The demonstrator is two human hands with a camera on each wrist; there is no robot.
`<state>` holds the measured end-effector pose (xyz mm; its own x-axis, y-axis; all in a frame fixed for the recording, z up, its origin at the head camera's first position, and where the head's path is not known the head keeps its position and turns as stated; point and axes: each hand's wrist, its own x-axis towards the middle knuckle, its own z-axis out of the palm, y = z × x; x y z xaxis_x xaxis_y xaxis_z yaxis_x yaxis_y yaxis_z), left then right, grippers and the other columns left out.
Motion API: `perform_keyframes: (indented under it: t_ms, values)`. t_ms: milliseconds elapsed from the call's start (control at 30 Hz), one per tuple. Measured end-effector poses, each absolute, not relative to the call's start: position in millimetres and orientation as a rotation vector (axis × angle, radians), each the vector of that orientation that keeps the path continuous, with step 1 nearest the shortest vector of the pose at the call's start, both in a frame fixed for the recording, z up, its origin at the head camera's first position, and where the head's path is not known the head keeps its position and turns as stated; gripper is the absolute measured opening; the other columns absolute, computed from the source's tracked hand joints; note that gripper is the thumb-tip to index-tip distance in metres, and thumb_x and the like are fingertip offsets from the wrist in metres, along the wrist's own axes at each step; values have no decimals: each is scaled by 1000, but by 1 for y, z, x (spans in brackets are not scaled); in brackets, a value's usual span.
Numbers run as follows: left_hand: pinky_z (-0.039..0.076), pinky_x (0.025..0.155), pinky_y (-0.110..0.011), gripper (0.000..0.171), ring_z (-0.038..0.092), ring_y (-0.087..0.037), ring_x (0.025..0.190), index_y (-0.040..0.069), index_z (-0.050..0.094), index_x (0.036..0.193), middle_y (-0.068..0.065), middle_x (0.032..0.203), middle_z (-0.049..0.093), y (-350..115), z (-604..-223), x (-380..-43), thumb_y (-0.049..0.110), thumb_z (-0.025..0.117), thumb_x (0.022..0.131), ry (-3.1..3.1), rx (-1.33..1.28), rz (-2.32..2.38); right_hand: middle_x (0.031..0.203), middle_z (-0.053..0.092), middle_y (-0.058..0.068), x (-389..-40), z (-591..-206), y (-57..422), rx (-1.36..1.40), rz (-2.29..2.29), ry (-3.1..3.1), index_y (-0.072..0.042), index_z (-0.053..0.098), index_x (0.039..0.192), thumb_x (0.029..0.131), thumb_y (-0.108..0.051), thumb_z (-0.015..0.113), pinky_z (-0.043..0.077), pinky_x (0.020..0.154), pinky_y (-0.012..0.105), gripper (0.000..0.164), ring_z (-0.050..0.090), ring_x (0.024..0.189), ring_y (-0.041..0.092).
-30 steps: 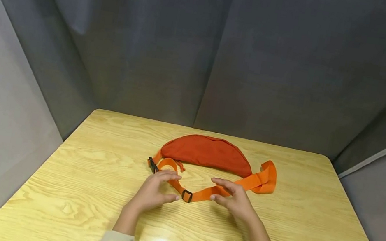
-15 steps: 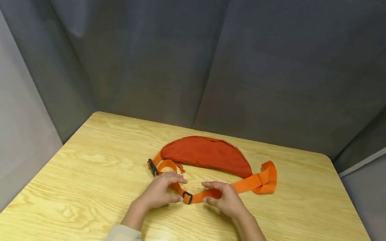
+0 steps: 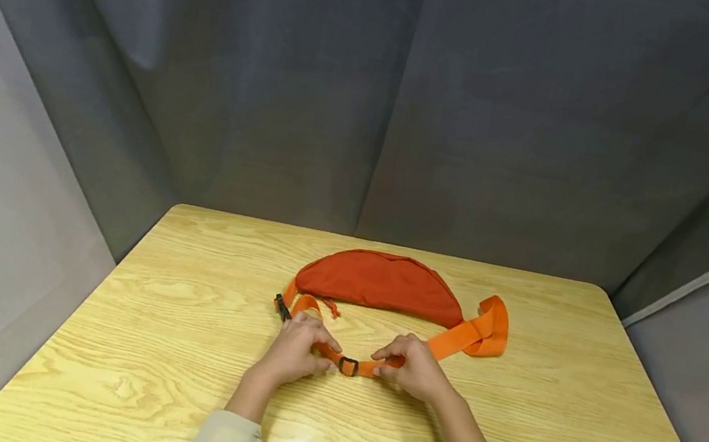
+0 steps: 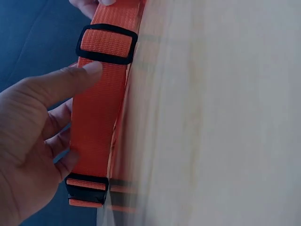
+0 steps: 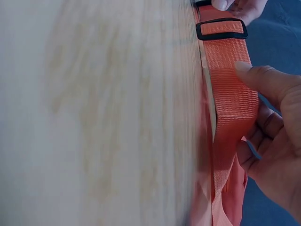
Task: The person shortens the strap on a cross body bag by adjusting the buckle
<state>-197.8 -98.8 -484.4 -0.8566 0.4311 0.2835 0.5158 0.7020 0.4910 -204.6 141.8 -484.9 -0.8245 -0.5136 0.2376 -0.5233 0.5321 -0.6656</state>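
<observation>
A red-orange waist bag lies on the table, its orange strap looping toward me. My left hand pinches this strap just left of a black slider, thumb on the front face and fingers behind. On the slider's other side, my right hand holds the strap the same way. The left wrist view shows the webbing upright on its edge, with the left thumb right below the slider. Partly behind the left hand is a black side-release buckle.
The wooden table extends to both sides of the bag. At the right, the strap end forms a folded loop. A small red zipper cord hangs from the bag's front. Dark grey curtains stand behind the table.
Both hands have moved in from hovering beside the strap and now grip it. The slider has shifted slightly right and toward me, and the strap between the hands looks straighter. The bag stays put.
</observation>
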Motion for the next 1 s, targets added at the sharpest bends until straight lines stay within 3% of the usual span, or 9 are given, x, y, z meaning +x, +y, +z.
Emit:
perform_keyframes:
  t_ms: [133, 333, 400, 500, 633, 733, 900, 1000]
  values:
    - [27, 74, -32, 11, 37, -12, 92, 31, 65, 73, 19, 82, 54, -95, -484, -196, 31, 73, 65, -2757, -765, -836, 70, 55, -14, -200, -481, 144, 914, 1166, -2722, -17, 69, 77, 68, -15, 72, 36, 70, 28, 9, 43, 68, 8]
    - [17, 92, -49, 9, 35, -21, 115, 29, 60, 72, 9, 105, 57, -93, -473, -187, 27, 68, 70, -2685, -826, -827, 74, 57, -14, -187, -470, 144, 892, 1152, -2665, -20, 65, 73, 71, -14, 70, 40, 57, 25, 8, 45, 64, 9]
    - [14, 94, -50, 9, 34, -22, 118, 27, 59, 72, 8, 105, 58, -92, -469, -185, 25, 67, 71, -2628, -863, -839, 76, 58, -12, -184, -466, 144, 875, 1215, -2651, -19, 63, 74, 73, -12, 68, 42, 55, 24, 8, 47, 61, 8]
    - [16, 96, -48, 9, 41, -20, 113, 25, 58, 74, 10, 95, 60, -91, -463, -182, 23, 67, 72, -2546, -906, -866, 77, 59, -10, -179, -458, 145, 842, 1321, -2614, -18, 63, 77, 75, -12, 66, 43, 50, 23, 7, 48, 57, 7]
    - [22, 94, -45, 9, 53, -7, 90, 21, 59, 78, 15, 81, 58, -92, -457, -179, 20, 66, 73, -2487, -941, -939, 77, 62, -2, -170, -442, 144, 872, 1400, -2479, -13, 64, 80, 75, -7, 66, 44, 51, 23, 8, 53, 61, 8]
    - [29, 90, -40, 10, 51, -2, 78, 20, 60, 81, 15, 79, 57, -93, -452, -176, 19, 66, 74, -2458, -954, -1023, 77, 62, 3, -161, -428, 141, 891, 1437, -2388, -7, 65, 81, 73, 0, 66, 44, 49, 25, 11, 54, 61, 11]
    - [39, 72, -28, 13, 49, -3, 77, 19, 62, 82, 15, 79, 57, -96, -447, -170, 14, 67, 71, -2412, -953, -1139, 75, 62, 7, -151, -418, 136, 882, 1486, -2344, -3, 64, 79, 71, 5, 66, 45, 47, 25, 11, 55, 59, 14]
    - [39, 69, -26, 15, 49, -3, 76, 18, 62, 82, 14, 79, 57, -98, -450, -168, 12, 66, 70, -2415, -964, -1152, 75, 63, 7, -148, -420, 134, 871, 1504, -2351, -2, 65, 78, 71, 5, 65, 45, 48, 25, 9, 56, 60, 15]
